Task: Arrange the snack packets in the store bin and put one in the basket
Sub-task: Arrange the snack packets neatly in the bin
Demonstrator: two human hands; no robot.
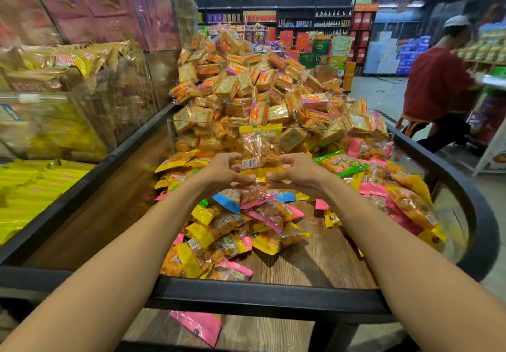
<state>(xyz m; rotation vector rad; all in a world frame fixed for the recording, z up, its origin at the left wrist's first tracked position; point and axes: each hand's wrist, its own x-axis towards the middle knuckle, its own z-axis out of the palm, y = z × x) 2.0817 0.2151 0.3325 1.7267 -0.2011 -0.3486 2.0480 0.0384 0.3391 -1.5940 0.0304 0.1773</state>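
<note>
A clear snack packet with yellow ends (258, 146) stands upright above the store bin (260, 299). My left hand (223, 173) pinches its lower left edge and my right hand (294, 173) pinches its lower right edge. Beneath my hands lies a loose heap of small snack packets (232, 231) with yellow, pink, blue and green ends on the bin's wooden floor. More such packets (397, 192) spread along the right side. No basket is in view.
A clear divider (339, 129) closes the bin's far side, with a tall pile of orange cracker packs (254, 86) behind it. Yellow packets (30, 187) fill the left bin. One pink packet (197, 324) lies on the lower shelf. A person in red (438, 88) sits at right.
</note>
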